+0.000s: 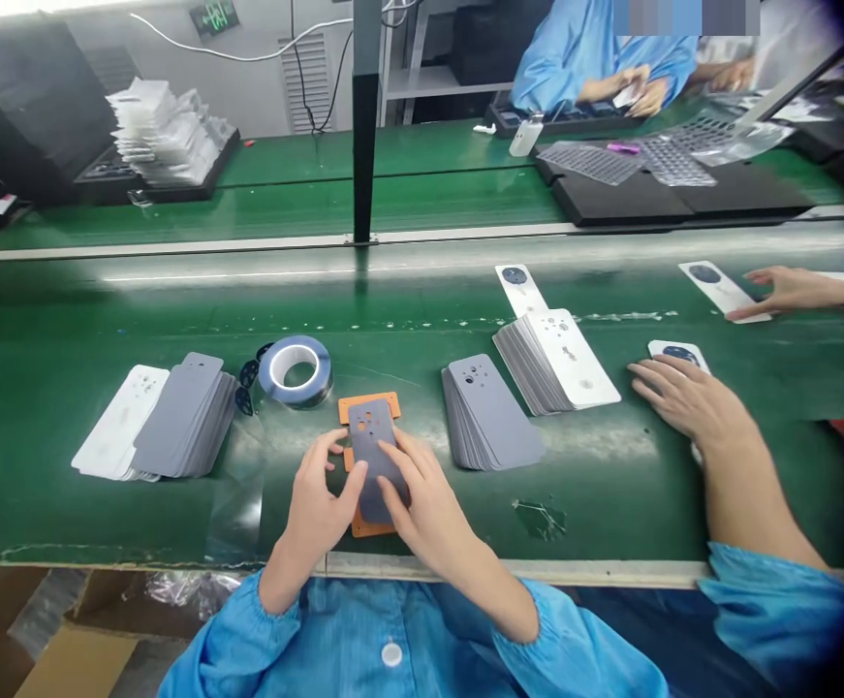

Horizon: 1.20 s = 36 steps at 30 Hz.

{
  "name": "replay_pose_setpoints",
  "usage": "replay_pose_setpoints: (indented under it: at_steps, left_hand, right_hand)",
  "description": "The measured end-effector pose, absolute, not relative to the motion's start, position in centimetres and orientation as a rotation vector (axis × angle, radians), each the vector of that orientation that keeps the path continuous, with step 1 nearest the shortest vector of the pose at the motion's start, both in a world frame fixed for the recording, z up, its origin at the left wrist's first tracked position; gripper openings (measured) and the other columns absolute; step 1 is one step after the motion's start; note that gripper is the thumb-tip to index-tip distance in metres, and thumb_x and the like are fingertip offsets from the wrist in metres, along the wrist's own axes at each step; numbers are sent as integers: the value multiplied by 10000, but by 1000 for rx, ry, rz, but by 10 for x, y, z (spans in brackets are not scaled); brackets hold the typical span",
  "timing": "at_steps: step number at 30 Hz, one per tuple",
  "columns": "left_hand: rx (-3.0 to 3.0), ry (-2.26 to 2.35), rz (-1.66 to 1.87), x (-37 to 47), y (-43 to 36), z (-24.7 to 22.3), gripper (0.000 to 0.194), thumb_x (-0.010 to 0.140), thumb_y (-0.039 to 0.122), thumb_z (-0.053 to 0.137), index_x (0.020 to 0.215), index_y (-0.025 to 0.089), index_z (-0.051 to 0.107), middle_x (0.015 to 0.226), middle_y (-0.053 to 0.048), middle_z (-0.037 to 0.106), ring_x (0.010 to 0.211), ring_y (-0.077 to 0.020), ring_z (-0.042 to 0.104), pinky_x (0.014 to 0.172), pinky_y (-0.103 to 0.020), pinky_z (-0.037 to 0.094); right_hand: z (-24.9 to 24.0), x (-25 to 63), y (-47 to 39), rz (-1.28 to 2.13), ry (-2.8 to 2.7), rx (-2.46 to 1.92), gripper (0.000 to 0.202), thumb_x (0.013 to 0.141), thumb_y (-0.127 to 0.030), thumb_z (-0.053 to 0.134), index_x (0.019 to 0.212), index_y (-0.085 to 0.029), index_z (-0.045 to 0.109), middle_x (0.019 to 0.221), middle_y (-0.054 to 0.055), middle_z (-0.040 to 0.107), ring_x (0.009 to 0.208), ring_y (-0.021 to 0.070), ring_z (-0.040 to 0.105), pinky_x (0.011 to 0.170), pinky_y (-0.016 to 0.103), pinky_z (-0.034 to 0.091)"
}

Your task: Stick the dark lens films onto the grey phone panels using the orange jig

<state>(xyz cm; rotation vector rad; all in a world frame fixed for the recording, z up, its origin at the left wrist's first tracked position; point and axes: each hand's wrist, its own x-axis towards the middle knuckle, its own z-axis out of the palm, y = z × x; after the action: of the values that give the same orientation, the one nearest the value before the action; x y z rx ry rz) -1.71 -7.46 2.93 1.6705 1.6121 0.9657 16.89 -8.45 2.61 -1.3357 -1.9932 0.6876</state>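
The green sign on the back wall bears marks too small to read, and the dark print on the white stack is equally illegible. The grey panel lies over the orange jig, near the bench's front edge. The left hand is half open, fingers curved, its thumb at the panel's left side; the right hand is spread, fingertips on the panel's right part (how firmly either presses, I cannot tell). Green bench surface shows on both sides of the jig: leftward to a fanned grey stack, rightward to another grey pile. The tape roll lies flat just beyond the jig, to its left.
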Motion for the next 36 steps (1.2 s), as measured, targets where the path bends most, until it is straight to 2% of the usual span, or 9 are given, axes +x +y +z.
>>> replay_pose_setpoints:
  at_steps: [5,10,15,17,24,28,31,34,36]
  left_hand:
    - [1102,1493,1071,-27,-72,33,524,1019,503,450,1430,179,443,1080,-104,730,798,-190,697,695,-318,558]
    - [859,1431,1098,-31,-67,29,730,877,421,697,1479,172,367,1003,-76,756,792,-190,727,707,-289,554]
    - [790,1371,1168,-31,-63,31,748,862,432,707,1477,186,360,1049,-94,763,806,-203,746,679,-286,567]
    - [789,1346,1155,-33,-61,32,734,870,444,693,1471,187,358,1047,-102,765,823,-225,754,684,-314,586]
    - [1536,1980,1362,-67,-70,26,343,949,350,622,1275,249,592,1431,-132,576,1394,-320,499,1172,-545,399]
    - [1632,2307,1250,-90,-83,17,369,942,363,613,1289,243,583,1490,-159,504,1439,-389,425,1177,-621,344]
    - [1400,2347,1131,-99,-88,10,520,930,463,600,1388,232,516,1459,-183,541,1319,-399,547,1036,-579,486]
    - [1126,2226,1098,-105,-88,3,703,897,547,625,1482,217,420,1270,-154,686,886,-290,715,771,-443,577]
    - [997,2092,1116,-109,-85,1,724,861,577,663,1449,200,472,1142,-117,747,610,-196,650,632,-363,548]
  right_hand:
    - [64,165,-89,1017,-1893,-1096,410,1001,-241,531,1407,-293,553,1361,97,664,1279,264,622,1055,474,558]
    - [44,167,-74,1190,-1873,-1312,409,978,-295,576,1386,-284,563,1300,93,691,1101,266,700,953,497,598]
    - [26,157,-54,1506,-1534,-1328,737,898,-287,676,1553,-252,341,1028,64,756,871,213,747,831,434,635]
    - [28,154,-42,1579,-1427,-1289,697,855,-262,698,1495,-221,426,944,49,753,833,203,747,798,402,636]
    - [47,183,78,1292,-1442,-1340,472,797,-228,706,1259,-148,657,946,78,765,799,188,721,706,323,606]
    - [41,191,177,1043,-1444,-1660,492,776,-107,635,1266,-75,661,985,115,781,756,169,708,670,280,576]
    - [35,181,222,974,-1466,-1755,497,757,-74,626,1251,-22,659,973,148,788,712,174,706,640,276,569]
    - [33,169,239,895,-1520,-1840,458,756,-74,636,1208,-10,677,973,159,788,806,201,730,731,284,572]
    - [35,165,243,832,-1564,-1891,410,753,-90,659,1155,-23,706,1002,176,783,933,241,735,850,315,558]
